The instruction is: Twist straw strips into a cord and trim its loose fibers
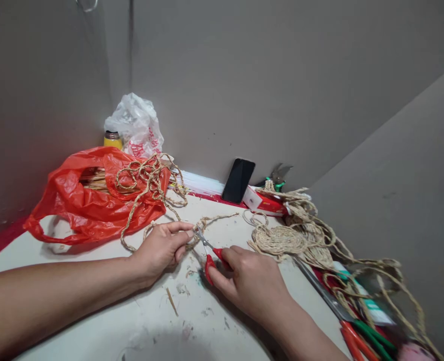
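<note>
My right hand (250, 278) grips a small pair of scissors (210, 255) by its red handles, with the blades apart. Their tips reach the fingertips of my left hand (163, 250), which is closed in a pinch on a braided straw cord (201, 228). A thin end of that cord points right, past the blades. More braided cord (146, 175) lies looped over a red plastic bag (82, 210), behind my left hand. Straw strands (94, 179) show through the bag's opening.
A coiled woven straw piece (280, 239) lies at the right, with loose cords trailing toward large shears (338, 306). A phone (239, 180) leans against the wall, near pruners (280, 173). A white plastic bag (135, 123) and yellow jar (112, 141) stand back left. Scraps litter the table (206, 331).
</note>
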`<state>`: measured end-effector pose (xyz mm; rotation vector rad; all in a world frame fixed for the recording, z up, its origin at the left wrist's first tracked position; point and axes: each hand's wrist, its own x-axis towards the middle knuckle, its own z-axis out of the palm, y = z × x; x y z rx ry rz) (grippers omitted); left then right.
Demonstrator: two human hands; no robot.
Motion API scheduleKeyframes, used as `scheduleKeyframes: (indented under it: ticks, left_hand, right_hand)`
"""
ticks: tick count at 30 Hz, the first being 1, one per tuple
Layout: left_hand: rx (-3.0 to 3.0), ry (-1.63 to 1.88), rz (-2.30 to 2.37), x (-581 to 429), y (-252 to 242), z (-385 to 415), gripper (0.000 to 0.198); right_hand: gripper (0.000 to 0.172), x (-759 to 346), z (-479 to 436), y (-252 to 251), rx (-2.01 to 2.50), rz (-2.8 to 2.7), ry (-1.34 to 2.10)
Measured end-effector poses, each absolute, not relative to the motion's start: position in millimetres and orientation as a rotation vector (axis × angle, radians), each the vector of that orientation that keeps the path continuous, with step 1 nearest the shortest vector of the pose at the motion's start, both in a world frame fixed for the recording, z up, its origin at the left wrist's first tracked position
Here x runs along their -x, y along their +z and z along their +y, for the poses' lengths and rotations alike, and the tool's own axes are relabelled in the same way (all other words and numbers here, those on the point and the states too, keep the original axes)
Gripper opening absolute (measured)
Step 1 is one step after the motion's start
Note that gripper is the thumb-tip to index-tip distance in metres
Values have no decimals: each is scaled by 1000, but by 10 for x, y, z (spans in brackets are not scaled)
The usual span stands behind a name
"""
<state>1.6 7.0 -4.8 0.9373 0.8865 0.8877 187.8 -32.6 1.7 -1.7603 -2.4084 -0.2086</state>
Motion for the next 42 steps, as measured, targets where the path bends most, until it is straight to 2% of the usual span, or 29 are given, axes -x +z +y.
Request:
scheduleKeyframes:
  ticks: [7,17,42]
  left_hand:
    - [-984,867,947,-32,-45,47,24]
    - [-962,875,947,-39,-53,71,18]
    - [-990,869,967,-40,-63,67,20]
  right_hand:
    - [31,-1860,-330,24,1758,-2440,-338]
    - [31,-1886,-342,35,1704,-2510,-316]
    - [34,-1891,-357,54,1606,-2416,-224]
